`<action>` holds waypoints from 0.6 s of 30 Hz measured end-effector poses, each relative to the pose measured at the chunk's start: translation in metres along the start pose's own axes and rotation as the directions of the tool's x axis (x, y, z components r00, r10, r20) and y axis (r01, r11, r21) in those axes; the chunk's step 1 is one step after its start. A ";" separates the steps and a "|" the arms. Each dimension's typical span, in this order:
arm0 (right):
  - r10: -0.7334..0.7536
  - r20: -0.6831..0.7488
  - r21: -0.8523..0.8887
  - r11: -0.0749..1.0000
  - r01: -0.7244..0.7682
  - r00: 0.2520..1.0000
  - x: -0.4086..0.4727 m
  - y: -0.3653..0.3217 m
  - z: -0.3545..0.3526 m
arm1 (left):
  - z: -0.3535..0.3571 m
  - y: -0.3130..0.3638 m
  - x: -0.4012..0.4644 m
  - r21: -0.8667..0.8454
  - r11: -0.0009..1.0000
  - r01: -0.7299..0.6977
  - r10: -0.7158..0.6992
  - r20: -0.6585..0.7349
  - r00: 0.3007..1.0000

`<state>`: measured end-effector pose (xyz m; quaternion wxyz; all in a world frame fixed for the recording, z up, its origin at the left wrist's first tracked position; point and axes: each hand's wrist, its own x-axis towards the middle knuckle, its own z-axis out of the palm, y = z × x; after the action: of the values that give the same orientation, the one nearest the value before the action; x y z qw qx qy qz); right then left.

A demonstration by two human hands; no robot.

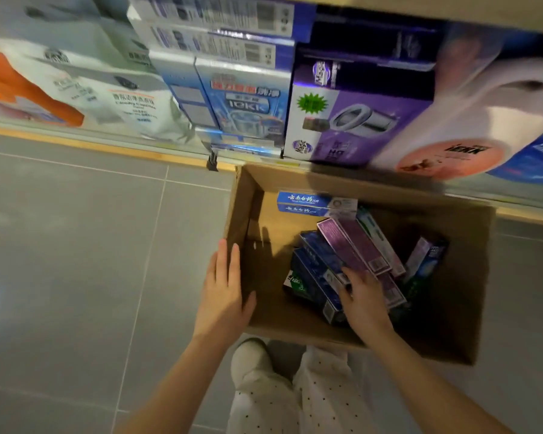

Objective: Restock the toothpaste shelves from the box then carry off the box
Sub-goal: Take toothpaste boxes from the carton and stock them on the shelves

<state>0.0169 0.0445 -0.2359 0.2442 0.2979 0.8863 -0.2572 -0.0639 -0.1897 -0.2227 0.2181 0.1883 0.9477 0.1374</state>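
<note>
Cardboard box [452,308] reached into on the floor [76,245].
Left hand [224,296] was laid straight-fingered on its left wall; right hand [362,296] fingers were spread on the toothpaste cartons [355,245].

The person's arms are bare to the frame's edge, no sleeves showing. Both the left hand [224,296] and the right hand [362,300] are bare. Below the cardboard box [242,214], white trousers [295,399] with small dark dots and a white shoe [248,360].
</note>
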 end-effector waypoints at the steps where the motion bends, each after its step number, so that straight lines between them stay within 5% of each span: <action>1: -0.006 0.018 0.018 1.000 0.005 1.000 -0.006 0.000 -0.008 | -0.007 0.003 -0.001 0.002 1.000 -0.008 0.008 0.011 1.000; 6: -0.310 0.110 0.147 0.945 0.293 0.944 -0.062 -0.011 -0.076 | -0.058 0.047 -0.005 0.008 0.974 -0.226 0.223 0.110 0.969; 10: -0.481 0.171 0.229 0.868 0.441 0.860 -0.098 -0.038 -0.128 | -0.095 0.086 0.000 0.177 0.837 -0.518 0.493 0.167 0.854; 14: -0.478 0.150 0.262 0.863 0.431 0.865 -0.109 -0.053 -0.149 | -0.111 0.090 0.003 0.281 0.789 -0.546 0.516 0.179 0.838; 18: -0.337 0.188 0.314 0.911 0.269 0.923 -0.099 -0.041 -0.138 | -0.110 0.069 0.000 0.319 0.821 -0.473 0.472 0.085 0.877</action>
<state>0.0211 0.0589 -0.0619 0.2603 0.1547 0.8404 -0.4495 -0.0948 -0.1475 -0.1034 0.1438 0.4510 0.8804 0.0264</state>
